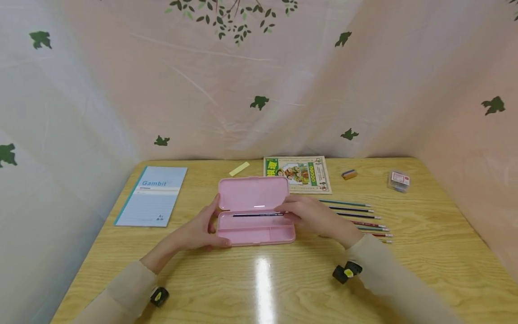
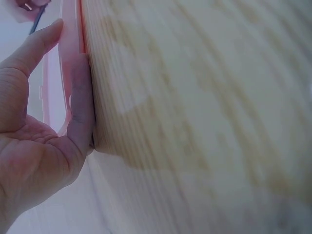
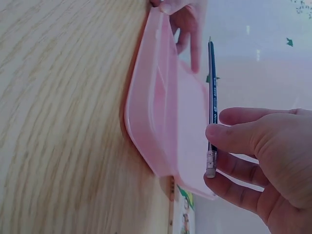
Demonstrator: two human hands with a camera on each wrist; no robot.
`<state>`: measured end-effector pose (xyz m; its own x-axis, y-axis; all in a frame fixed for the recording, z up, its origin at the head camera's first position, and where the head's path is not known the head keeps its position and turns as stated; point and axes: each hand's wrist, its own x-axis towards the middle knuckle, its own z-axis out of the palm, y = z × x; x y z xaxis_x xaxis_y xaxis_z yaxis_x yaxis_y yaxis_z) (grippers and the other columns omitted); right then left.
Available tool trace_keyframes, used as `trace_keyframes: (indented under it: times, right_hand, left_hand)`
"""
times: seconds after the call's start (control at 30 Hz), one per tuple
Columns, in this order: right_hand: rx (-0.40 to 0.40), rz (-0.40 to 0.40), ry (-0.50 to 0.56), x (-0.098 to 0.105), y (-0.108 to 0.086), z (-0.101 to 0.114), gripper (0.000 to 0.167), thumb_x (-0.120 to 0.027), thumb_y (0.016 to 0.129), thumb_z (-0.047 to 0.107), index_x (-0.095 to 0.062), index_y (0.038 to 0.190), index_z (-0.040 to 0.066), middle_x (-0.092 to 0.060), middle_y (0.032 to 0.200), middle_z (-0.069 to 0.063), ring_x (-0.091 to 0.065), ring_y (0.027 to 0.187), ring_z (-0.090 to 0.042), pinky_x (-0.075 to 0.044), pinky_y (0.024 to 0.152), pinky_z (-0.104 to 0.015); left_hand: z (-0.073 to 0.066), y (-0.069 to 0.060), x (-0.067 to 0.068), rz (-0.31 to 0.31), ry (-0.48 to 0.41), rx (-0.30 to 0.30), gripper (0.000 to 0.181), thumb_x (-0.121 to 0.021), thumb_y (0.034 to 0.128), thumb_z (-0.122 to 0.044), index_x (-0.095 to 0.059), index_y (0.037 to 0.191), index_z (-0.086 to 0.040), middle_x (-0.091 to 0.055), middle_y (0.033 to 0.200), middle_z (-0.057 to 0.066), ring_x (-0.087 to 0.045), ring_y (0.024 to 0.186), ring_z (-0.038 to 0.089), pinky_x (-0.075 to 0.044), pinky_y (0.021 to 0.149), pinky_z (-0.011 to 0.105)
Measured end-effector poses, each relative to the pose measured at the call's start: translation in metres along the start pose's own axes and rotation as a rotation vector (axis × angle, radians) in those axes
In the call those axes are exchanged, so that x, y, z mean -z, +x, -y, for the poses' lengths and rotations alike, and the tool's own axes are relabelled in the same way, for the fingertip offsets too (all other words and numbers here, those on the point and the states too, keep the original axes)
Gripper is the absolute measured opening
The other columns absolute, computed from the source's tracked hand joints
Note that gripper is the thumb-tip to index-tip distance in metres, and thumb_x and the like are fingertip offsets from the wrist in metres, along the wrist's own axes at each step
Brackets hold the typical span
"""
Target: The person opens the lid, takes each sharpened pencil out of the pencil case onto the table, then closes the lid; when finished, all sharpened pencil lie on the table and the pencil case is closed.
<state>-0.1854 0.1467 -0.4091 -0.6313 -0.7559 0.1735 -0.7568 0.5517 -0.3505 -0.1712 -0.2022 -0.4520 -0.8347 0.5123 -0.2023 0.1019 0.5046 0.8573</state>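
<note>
A pink pencil case (image 1: pixel 243 236) lies with its lid (image 1: pixel 252 191) raised at the back, in the middle of the table. My left hand (image 1: pixel 193 230) holds its left end, thumb at the front corner and a finger by the lid; the left wrist view shows the left hand (image 2: pixel 39 136) against the case's side. Between thumb and fingers, my right hand (image 1: pixel 313 215) pinches a dark pencil (image 3: pixel 213 92) near its eraser end. That pencil is over the case's long rear compartment, roughly level, its tip to the left. Whether it touches the case floor I cannot tell.
Several pencils (image 1: pixel 360 217) lie in a row right of the case, partly behind my right arm. Behind stand out a picture booklet (image 1: pixel 299 173), a yellow strip (image 1: pixel 239 169), small blue and orange pieces (image 1: pixel 349 174) and a clear little box (image 1: pixel 399 181). A notebook (image 1: pixel 151 195) lies left.
</note>
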Motion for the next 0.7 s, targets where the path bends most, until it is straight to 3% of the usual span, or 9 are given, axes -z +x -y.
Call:
trace_keyframes:
  times: [0.23,0.4,0.7]
  right_hand:
    - [0.047,-0.065,0.035,0.017,-0.030,-0.014,0.026,-0.071,0.093,-0.002,-0.075,0.116,0.008,-0.069,0.101,0.001,-0.060,0.085,-0.008,-0.054,0.070,-0.027]
    - [0.054,-0.095,-0.009,0.029,-0.057,-0.025,0.026,-0.074,0.089,-0.003,-0.076,0.112,0.009,-0.066,0.099,0.003,-0.055,0.081,-0.004,-0.051,0.066,-0.024]
    - [0.058,-0.151,-0.047,0.043,-0.116,-0.040,0.044,-0.080,0.078,-0.012,-0.076,0.114,0.013,-0.067,0.101,0.006,-0.058,0.085,-0.004,-0.051,0.064,-0.024]
  left_hand:
    - [0.001,0.000,-0.001,0.001,-0.017,-0.007,0.131,-0.089,0.0797,-0.029,0.011,0.163,-0.019,-0.044,0.129,0.013,-0.055,0.068,0.024,-0.055,0.052,0.037]
    - [0.001,-0.001,0.000,0.004,-0.028,-0.012,0.131,-0.089,0.0799,-0.028,0.012,0.162,-0.020,-0.044,0.130,0.012,-0.056,0.070,0.024,-0.056,0.053,0.039]
    - [-0.002,-0.003,0.000,0.010,-0.029,-0.015,0.128,-0.088,0.0816,-0.026,0.012,0.163,-0.018,-0.044,0.133,0.013,-0.055,0.070,0.023,-0.055,0.052,0.037]
